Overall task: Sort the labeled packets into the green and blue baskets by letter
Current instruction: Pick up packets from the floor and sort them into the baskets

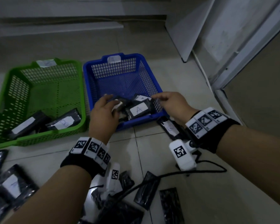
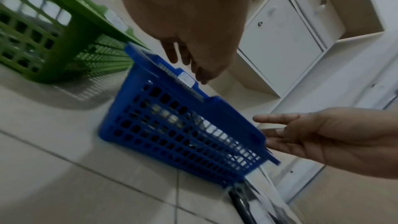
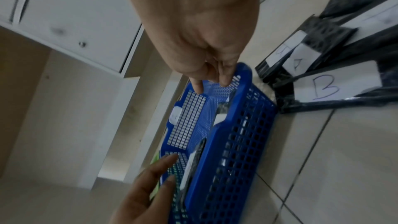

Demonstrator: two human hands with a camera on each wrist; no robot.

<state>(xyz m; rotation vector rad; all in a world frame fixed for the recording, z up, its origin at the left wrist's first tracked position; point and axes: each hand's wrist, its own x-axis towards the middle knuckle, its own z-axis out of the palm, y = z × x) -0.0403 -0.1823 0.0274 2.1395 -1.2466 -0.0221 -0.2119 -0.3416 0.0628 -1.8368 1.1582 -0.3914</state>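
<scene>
The blue basket (image 1: 136, 122), tagged A, sits right of the green basket (image 1: 39, 139) on the tiled floor. Black packets lie at its near end, one labelled A (image 1: 139, 109) face up. In the green basket lie a packet labelled B (image 1: 63, 122) and another packet (image 1: 24, 126). Both hands hover over the blue basket's near end. My left hand (image 1: 111, 101) (image 2: 189, 60) has relaxed fingers just above a dark packet (image 1: 120, 101) and grips nothing. My right hand (image 1: 158, 97) (image 3: 211, 77) hangs above the basket's right wall, its fingers loose and holding nothing.
Loose black packets lie on the floor at the lower left (image 1: 11, 183), lower middle (image 1: 146, 189) and beside the blue basket's right corner (image 1: 170, 126), one there labelled B (image 3: 336, 86). A black cable (image 1: 208, 170) crosses the tiles. White cabinet panels (image 1: 192, 29) stand at the right.
</scene>
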